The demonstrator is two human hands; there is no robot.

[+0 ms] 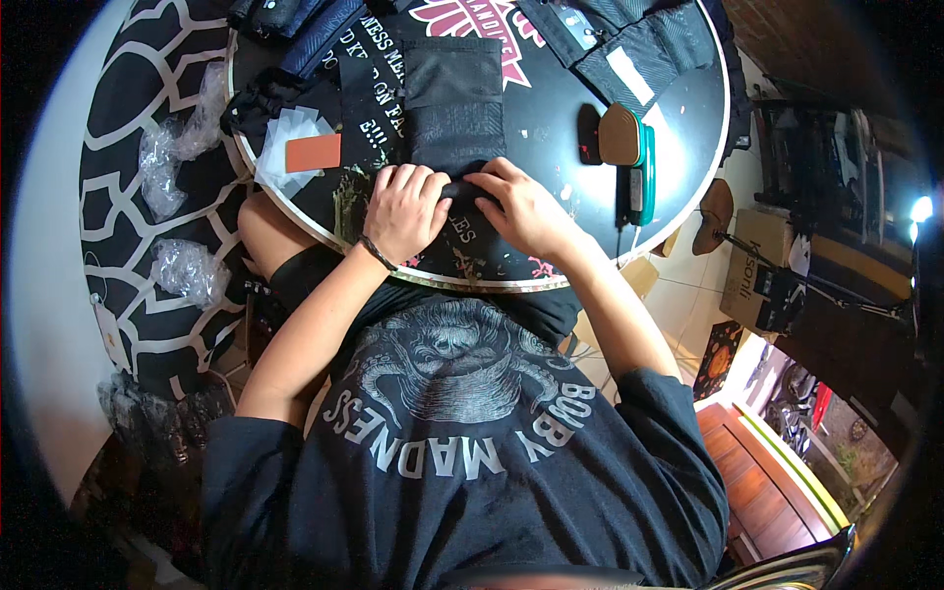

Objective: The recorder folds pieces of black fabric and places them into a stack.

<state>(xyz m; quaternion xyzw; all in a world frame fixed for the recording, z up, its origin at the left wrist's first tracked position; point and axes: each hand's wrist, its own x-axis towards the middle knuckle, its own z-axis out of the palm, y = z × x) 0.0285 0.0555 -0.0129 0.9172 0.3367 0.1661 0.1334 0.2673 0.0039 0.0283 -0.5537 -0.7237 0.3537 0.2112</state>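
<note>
With the left hand (405, 208) and right hand (523, 208) curled, fingertips pinching the near edge of the black fabric pouch (454, 103), keep that edge flat and square on the round table (678, 118).

We see a round black surface (688, 128) with a pale rim. On it lie a black cloth pouch (454, 103), an orange card (314, 152) on small clear bags (290, 133), a brown and green tool (629, 147), and more dark pouches (639, 44) at the far edge.
</note>
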